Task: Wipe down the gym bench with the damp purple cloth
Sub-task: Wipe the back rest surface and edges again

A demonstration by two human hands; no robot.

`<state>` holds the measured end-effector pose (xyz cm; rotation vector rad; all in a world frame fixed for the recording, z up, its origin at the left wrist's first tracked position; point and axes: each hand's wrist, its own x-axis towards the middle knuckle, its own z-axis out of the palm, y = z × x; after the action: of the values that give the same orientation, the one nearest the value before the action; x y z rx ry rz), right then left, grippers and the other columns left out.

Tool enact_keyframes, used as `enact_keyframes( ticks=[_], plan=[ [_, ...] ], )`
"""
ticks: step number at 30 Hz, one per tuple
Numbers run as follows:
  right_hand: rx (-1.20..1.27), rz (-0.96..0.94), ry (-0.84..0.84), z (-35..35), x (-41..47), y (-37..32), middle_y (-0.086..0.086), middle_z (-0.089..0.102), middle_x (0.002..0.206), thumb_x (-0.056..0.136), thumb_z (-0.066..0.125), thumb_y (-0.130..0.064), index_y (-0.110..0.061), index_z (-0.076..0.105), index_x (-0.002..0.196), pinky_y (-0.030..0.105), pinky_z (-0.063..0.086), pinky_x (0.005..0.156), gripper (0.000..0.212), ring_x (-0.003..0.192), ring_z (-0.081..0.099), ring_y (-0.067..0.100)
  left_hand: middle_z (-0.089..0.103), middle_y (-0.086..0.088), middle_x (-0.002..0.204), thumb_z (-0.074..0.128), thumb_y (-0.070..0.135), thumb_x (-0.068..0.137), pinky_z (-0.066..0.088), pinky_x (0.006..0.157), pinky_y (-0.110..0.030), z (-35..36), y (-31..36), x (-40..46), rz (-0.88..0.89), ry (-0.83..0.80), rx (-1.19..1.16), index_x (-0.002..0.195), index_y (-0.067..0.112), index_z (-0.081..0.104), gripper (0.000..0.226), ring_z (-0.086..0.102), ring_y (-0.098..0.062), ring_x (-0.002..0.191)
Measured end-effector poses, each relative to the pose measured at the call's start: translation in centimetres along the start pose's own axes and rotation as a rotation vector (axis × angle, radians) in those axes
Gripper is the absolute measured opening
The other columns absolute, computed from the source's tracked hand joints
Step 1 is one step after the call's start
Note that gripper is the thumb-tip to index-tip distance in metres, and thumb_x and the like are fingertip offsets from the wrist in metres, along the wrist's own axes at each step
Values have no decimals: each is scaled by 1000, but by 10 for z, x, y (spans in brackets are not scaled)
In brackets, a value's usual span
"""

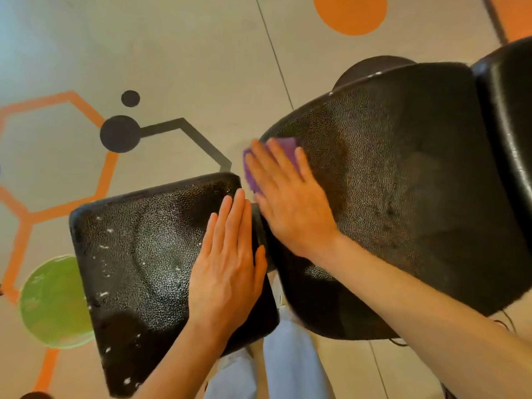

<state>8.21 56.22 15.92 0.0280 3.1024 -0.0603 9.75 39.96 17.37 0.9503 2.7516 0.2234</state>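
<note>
The gym bench has two black textured pads: a square seat pad (138,254) at lower left and a longer back pad (403,182) at right. White flecks and damp sheen dot the seat pad. My right hand (288,203) lies flat on the purple cloth (283,146), pressing it against the near-left corner of the back pad; only the cloth's edges show past my fingers. My left hand (230,263) rests flat, fingers together, on the seat pad's right side, holding nothing.
A further black pad (506,110) sits at the far right. The beige floor (187,67) carries orange hexagon lines, black dots, an orange circle (349,12) and a green circle (54,303). My legs in light jeans (276,367) stand between the pads.
</note>
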Motion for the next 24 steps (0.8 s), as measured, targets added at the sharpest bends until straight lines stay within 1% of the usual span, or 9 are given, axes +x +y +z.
enact_keyframes(
  ticks=[2, 3, 4, 7, 8, 11, 13, 19, 24],
  plan=[
    [-21, -290, -86, 0, -4, 2, 5, 14, 161, 103, 24, -30, -11, 18, 152, 45, 11, 121, 53, 149, 11, 22, 11, -14, 164, 41, 32, 99, 13, 124, -42, 0, 1, 0, -2, -2, -7, 154, 0, 17, 68, 7, -26, 153],
    [-58, -309, -81, -1, 3, 19, 5, 14, 161, 103, 25, -30, -12, 17, 153, 44, 12, 121, 54, 149, 11, 21, 11, -14, 164, 41, 32, 99, 13, 124, -42, 0, 1, -1, -2, -4, -3, 154, 0, 17, 68, 7, -26, 153],
    [-78, -233, -65, -4, 13, 37, 6, 14, 161, 102, 25, -30, -12, 16, 153, 45, 12, 121, 54, 149, 11, 22, 10, -14, 164, 41, 32, 99, 13, 124, -42, 0, 0, -1, -4, -5, 3, 154, 1, 17, 68, 7, -26, 153],
    [23, 205, 41, -14, 37, 56, 6, 10, 162, 103, 26, -29, -13, 13, 153, 47, 6, 121, 55, 149, 6, 22, 11, -14, 164, 39, 33, 99, 14, 124, -42, 0, -1, 1, -1, 5, 27, 154, 1, 16, 67, 9, -27, 153],
    [48, 235, 49, -12, 33, 41, 6, 8, 162, 103, 25, -30, -13, 12, 154, 47, 5, 121, 55, 149, 3, 23, 12, -15, 164, 39, 33, 99, 15, 123, -42, 1, -1, 1, 2, 12, 30, 154, 1, 17, 67, 10, -27, 152],
    [45, -103, -47, 0, -19, -8, 3, 9, 161, 103, 25, -30, -12, 16, 153, 47, 9, 121, 54, 149, 4, 22, 14, -14, 163, 45, 31, 97, 17, 123, -42, 1, 0, -1, 8, 36, -9, 153, 0, 18, 70, 12, -27, 152],
    [37, -210, -96, 0, -39, -6, 2, 14, 161, 102, 28, -28, -13, 20, 152, 45, 12, 121, 54, 149, 9, 20, 17, -15, 162, 48, 32, 96, 19, 123, -43, -1, 0, -1, 8, 48, -30, 153, -1, 20, 72, 14, -27, 152],
    [46, -4, -43, -8, 25, 4, 6, 16, 160, 100, 26, -27, -10, 23, 151, 48, 7, 121, 54, 149, 8, 24, 13, -13, 164, 43, 34, 97, 8, 125, -39, -9, -2, -5, -12, 54, -105, 154, 1, 20, 69, 6, -25, 153],
    [5, -254, -178, 1, -85, -9, 0, 30, 156, 91, 39, -26, -16, 44, 140, 44, 4, 120, 50, 147, 14, 22, 16, -16, 162, 45, 34, 96, 11, 124, -41, -6, -12, -37, -44, 53, -89, 152, -1, 23, 70, 10, -29, 152]
  ],
)
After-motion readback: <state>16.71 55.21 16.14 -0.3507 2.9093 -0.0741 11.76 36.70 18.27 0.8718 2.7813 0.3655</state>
